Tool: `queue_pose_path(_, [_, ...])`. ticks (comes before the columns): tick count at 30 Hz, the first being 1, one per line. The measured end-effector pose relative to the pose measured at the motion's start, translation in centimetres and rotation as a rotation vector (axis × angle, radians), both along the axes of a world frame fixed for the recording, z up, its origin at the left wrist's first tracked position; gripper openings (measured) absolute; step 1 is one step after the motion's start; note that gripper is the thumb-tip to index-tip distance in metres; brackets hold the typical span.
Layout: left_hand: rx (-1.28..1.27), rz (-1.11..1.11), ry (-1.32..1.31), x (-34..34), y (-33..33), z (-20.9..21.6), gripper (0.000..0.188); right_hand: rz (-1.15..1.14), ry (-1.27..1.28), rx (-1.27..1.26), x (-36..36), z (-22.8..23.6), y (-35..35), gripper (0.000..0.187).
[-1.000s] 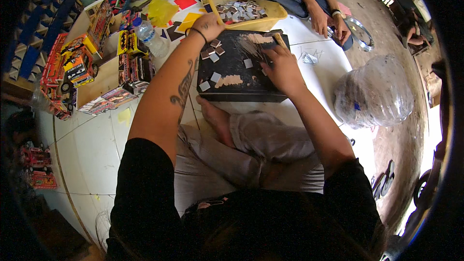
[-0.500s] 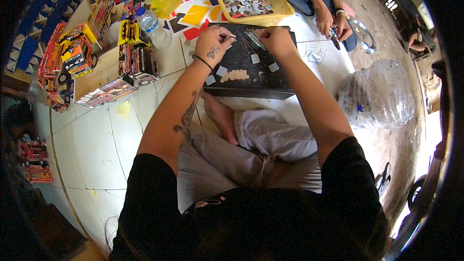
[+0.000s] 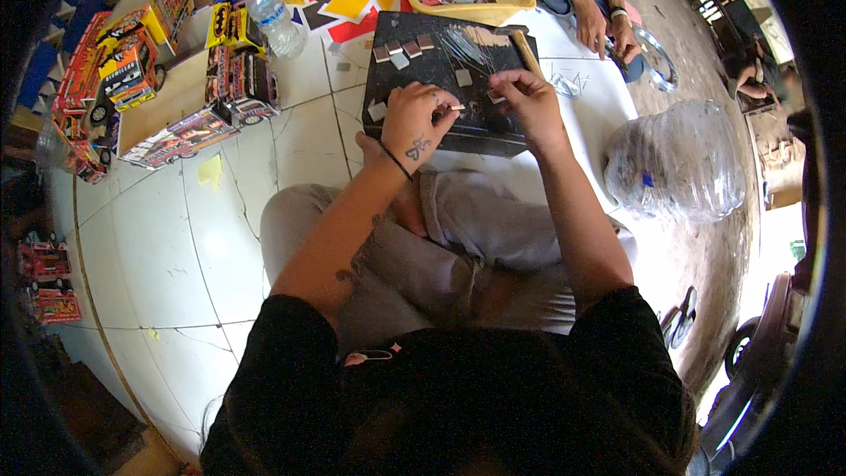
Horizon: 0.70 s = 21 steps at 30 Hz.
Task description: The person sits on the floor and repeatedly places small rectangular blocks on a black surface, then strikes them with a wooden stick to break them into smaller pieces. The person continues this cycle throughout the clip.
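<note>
My left hand point(image 3: 414, 122) is closed over the near part of a black, low work block point(image 3: 441, 137), pinching a small flat wooden piece point(image 3: 456, 108) seen edge-on. To its right, my right hand point(image 3: 533, 107) has thumb and fingers pinched on a small pale square piece point(image 3: 496, 97), partly covered by the fingertips. Between and beyond the hands lies a bundle of thin metal wires point(image 3: 465, 48). Small brown and grey square tiles point(image 3: 404, 49) sit at the block's far left, and a single grey tile point(image 3: 463, 78) lies nearer the middle. A wooden handle point(image 3: 526, 51) rests along the right side.
Beyond the block stands a yellow basin point(image 3: 520, 4) of square tiles, with another person's hands point(image 3: 608, 31) beside it. Toy trucks point(image 3: 132, 79) and a water bottle point(image 3: 275, 22) stand left on the white tiled floor point(image 3: 211, 229). A plastic-wrapped bundle point(image 3: 679, 163) sits right.
Both hands have come nearer to me over the block, the left also moving right. The tiles at the far left and the wooden handle are now uncovered. The whole view has shifted slightly.
</note>
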State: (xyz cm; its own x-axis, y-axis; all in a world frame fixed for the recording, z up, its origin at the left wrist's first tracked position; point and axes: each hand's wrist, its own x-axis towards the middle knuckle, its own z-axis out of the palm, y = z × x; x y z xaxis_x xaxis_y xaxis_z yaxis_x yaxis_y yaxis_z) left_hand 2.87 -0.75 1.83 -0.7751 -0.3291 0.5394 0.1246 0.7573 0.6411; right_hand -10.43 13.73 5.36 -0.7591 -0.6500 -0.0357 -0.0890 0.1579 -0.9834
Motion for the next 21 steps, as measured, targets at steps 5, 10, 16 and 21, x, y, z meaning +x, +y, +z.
queue_pose_path(5, [-0.045,-0.008,-0.062,0.0,-0.4,-0.7,0.012,-0.003,0.184,-0.092,2.2,-0.9,-1.1,0.007])
queue_pose_path(10, [-0.069,0.014,-0.089,0.2,-0.4,-0.9,0.013,0.064,0.428,0.049,2.9,-0.7,-1.5,0.009])
queue_pose_path(16, [-0.085,0.007,-0.083,0.0,-0.4,-1.0,0.013,0.087,0.527,0.103,3.1,-0.7,-1.4,0.009])
queue_pose_path(21, [-0.099,0.019,-0.070,0.1,-0.4,-1.0,0.014,0.106,0.492,0.135,3.1,-0.6,-1.3,0.009])
